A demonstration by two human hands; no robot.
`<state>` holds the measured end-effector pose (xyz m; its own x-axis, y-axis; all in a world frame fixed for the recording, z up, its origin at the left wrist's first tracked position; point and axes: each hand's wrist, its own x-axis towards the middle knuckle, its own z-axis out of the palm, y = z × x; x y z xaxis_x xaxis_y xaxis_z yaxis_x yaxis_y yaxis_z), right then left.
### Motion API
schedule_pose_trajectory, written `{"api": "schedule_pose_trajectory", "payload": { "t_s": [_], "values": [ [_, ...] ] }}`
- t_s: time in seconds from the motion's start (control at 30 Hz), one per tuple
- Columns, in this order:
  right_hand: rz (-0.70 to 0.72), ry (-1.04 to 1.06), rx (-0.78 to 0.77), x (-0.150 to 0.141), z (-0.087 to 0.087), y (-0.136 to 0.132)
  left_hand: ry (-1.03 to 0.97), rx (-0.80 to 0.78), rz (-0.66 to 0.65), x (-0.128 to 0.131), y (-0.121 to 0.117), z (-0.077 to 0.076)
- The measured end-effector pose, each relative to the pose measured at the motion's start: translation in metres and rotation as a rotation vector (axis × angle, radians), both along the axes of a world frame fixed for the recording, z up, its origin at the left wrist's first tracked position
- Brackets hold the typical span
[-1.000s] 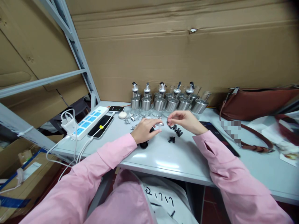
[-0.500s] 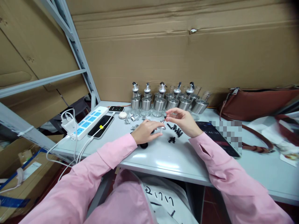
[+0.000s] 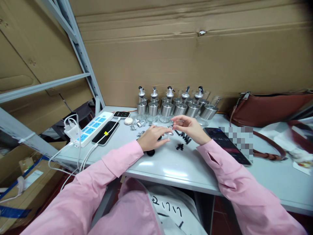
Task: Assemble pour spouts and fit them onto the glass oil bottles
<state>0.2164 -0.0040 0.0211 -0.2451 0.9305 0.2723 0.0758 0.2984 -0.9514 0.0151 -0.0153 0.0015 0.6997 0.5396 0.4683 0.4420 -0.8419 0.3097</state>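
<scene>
My left hand (image 3: 153, 137) is closed around the base of a silver bottle pourer (image 3: 169, 133), held just above the table. At the top of that pourer, my right hand (image 3: 188, 128) pinches thumb and fingertips together over a small black piece, now mostly hidden by the fingers. Below the right hand lie several black flip caps (image 3: 187, 138). A cluster of small black stoppers (image 3: 180, 147) sits nearer the table's front. More silver pourer parts (image 3: 138, 124) are scattered beyond the left hand, and a black round part (image 3: 150, 152) shows partly under its wrist.
Several glass oil bottles (image 3: 167, 109) with steel sleeves stand along the back, some topped with pourers. Left are a power strip (image 3: 94, 125), a phone (image 3: 105, 133) and white cables. A tablet (image 3: 228, 147) and a brown bag (image 3: 271, 107) lie to the right.
My right fingertips have come down slightly toward the pourer, bringing the small black piece against its top. My left hand keeps its place.
</scene>
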Motion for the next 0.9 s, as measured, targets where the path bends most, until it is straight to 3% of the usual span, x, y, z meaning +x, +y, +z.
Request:
{"api": "schedule_pose_trajectory", "payload": {
  "t_s": [0.2,0.53,0.73,0.9],
  "values": [
    [-0.045,0.047,0.034,-0.0005,0.0016,0.0000,-0.003,0.006,-0.013,0.0000,-0.0001,0.0003],
    [0.008,-0.054,-0.001,0.0002,0.0013,-0.0016,0.022,-0.005,-0.005,-0.0002,-0.0002,0.0014],
    [-0.015,-0.111,0.053,-0.0001,0.0007,-0.0006,0.031,-0.021,0.001,-0.0003,-0.0010,0.0027],
    [-0.046,-0.088,0.005,-0.0016,0.0006,-0.0007,0.034,-0.031,0.017,-0.0005,-0.0016,0.0039]
  ]
}}
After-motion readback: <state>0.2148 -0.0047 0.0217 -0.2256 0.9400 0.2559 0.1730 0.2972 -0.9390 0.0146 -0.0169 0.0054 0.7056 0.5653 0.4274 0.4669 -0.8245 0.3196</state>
